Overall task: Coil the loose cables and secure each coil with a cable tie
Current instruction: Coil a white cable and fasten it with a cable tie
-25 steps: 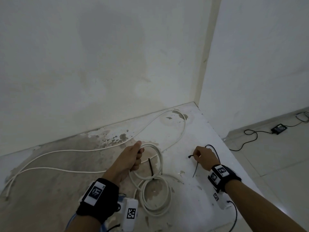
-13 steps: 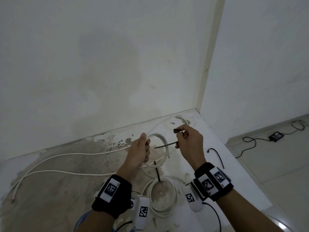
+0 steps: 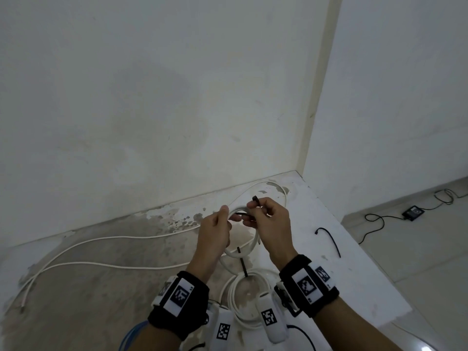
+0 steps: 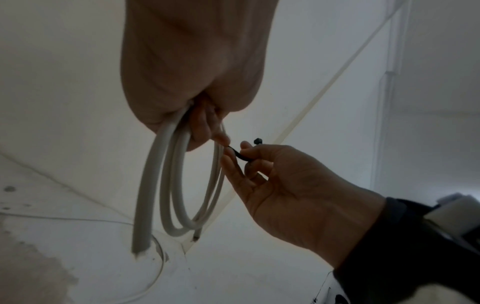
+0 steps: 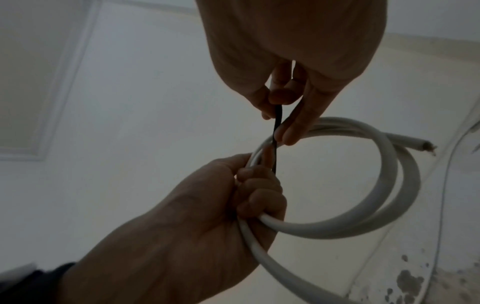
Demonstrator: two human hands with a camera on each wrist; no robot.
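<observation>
My left hand (image 3: 222,220) grips a small coil of white cable (image 3: 243,253) and holds it up off the stained surface. In the left wrist view the coil (image 4: 149,185) hangs in loops below the fist (image 4: 197,61). My right hand (image 3: 255,211) pinches a black cable tie (image 3: 241,213), whose head sticks up above the fingers. The right wrist view shows the tie (image 5: 277,121) running down from my right fingertips (image 5: 285,133) to the coil (image 5: 311,230), beside my left fingers (image 5: 259,185). One cut end of the cable (image 5: 428,147) sticks out free.
A second white coil (image 3: 233,295) lies on the surface below my wrists, with a black tie (image 3: 243,264) standing up from it. A spare black tie (image 3: 331,239) lies to the right, near the surface's edge. Loose white cable (image 3: 114,238) trails left. A black device (image 3: 412,212) sits on the lower floor.
My right hand picked a black tie up from the surface on the right and brought it to the coil. My left hand lifted the coil higher.
</observation>
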